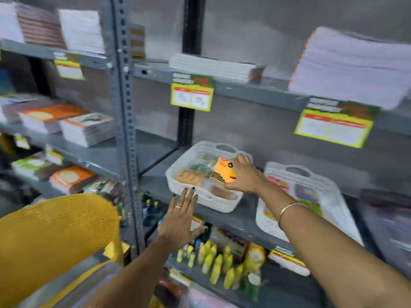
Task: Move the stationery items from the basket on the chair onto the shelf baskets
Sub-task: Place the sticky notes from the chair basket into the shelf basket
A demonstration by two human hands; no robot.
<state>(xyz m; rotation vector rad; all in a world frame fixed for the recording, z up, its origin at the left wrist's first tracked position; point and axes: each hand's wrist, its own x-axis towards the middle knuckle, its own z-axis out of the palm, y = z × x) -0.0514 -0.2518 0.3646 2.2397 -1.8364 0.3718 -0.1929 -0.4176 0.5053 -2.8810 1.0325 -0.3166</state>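
My right hand [243, 174] grips a small orange box [222, 171] and holds it over the left white shelf basket [201, 196], which contains several packets. My left hand [181, 215] is flat with fingers spread, its fingertips at the front rim of that basket, holding nothing. A second white basket [329, 196] with colourful items sits to the right on the same grey shelf [240, 218]. The yellow chair back [57, 230] fills the lower left. The basket on the chair shows only as a blurred clear edge [89, 283] at the bottom.
Stacks of notebooks [86, 128] lie on the left shelves and paper reams [353, 67] on the upper shelf. Yellow price tags [192, 96] hang from the shelf edges. Yellow bottles [218, 265] stand on the shelf below. A grey upright post [126, 130] divides the racks.
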